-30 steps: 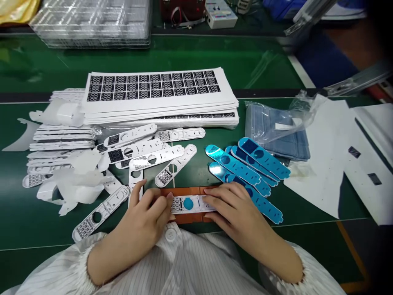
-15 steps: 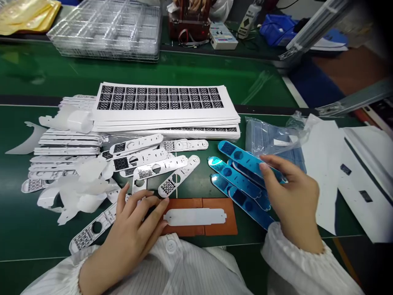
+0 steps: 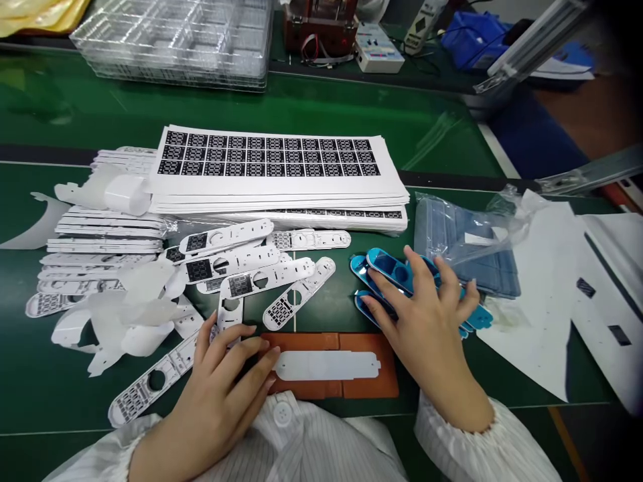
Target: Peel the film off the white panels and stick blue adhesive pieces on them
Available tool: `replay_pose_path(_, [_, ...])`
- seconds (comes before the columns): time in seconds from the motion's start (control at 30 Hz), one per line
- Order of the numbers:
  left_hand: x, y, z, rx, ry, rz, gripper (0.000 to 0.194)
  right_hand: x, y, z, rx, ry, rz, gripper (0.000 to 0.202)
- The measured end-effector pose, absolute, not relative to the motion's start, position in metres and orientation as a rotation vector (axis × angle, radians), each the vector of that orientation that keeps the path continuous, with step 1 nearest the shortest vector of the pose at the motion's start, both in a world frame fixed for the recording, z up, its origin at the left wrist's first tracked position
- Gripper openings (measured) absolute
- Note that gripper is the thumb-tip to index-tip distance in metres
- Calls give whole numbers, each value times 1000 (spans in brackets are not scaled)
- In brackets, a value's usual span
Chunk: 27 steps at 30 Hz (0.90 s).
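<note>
My left hand (image 3: 221,388) rests with its fingers apart at the left end of a brown fixture (image 3: 369,391). On that fixture lies a pale, long strip (image 3: 326,365). My right hand (image 3: 432,321) is spread over a pile of shiny blue strips (image 3: 384,262), its fingertips on or just above them; it covers part of the pile. Left of the fixture, a white printed strip (image 3: 135,400) with a round hole runs partly under my left hand. More white printed strips (image 3: 271,276) lie loosely beyond the fixture.
Stacked printed sheets (image 3: 276,184) lie at the centre back. At the left are stacked white strips (image 3: 108,231) and peeled film scraps (image 3: 128,318). A plastic bag of blue pieces (image 3: 457,244) and white paper (image 3: 542,335) lie at the right. Clear trays (image 3: 175,40) stand behind.
My right hand has opened and moved left over the blue strips, letting go of the strip it held. The blue strips are bunched closer together. The view has shifted slightly; my left hand stays at the fixture.
</note>
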<state>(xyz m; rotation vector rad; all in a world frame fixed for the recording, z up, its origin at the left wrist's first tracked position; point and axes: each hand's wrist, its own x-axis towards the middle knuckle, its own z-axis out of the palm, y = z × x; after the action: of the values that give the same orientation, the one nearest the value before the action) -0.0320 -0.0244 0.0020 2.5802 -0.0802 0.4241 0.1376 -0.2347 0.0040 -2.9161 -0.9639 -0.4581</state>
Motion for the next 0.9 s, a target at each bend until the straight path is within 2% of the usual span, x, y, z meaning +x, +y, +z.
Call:
replay_pose_path(0.2, [-34, -25, 4, 2563, -72, 424, 24, 154, -233, -1, -2869, -988, -470, 18])
replay_pose_path(0.53, [-30, -23, 4, 2522, -74, 449, 22, 163, -235, -3, -2880, -1093, -413, 22])
replay_pose_path(0.9, [-28, -23, 5, 2506, -78, 424, 22, 159, -227, 3, -2961, -1181, -349, 37])
